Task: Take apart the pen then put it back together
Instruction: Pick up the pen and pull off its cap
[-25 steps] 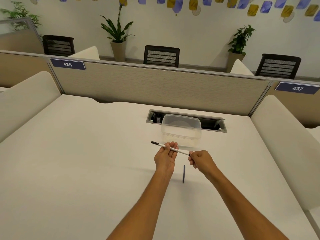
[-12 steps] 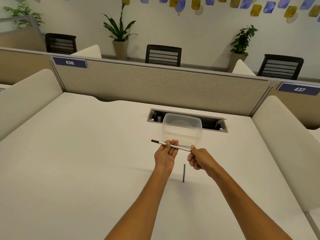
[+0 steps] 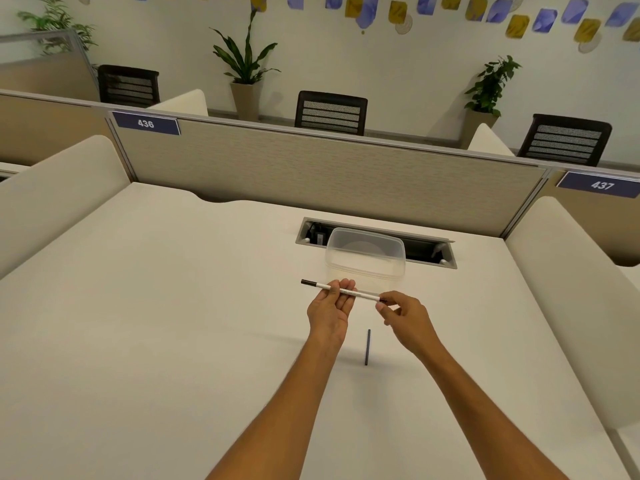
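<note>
**Pen held over the desk**

A white pen (image 3: 343, 291) is held above the table (image 3: 173, 323) by the left hand (image 3: 329, 311), its end pinched by the right hand (image 3: 403, 315). A dark cap (image 3: 367, 347) lies below, a clear container (image 3: 365, 254) beyond.

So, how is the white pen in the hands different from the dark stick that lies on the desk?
The white pen is held above the desk by the left hand and the right hand; the dark stick lies loose on the desk, untouched. The pen is white with dark ends; the stick is dark all over. The pen looks longer and thicker. Both are thin and straight.
</note>
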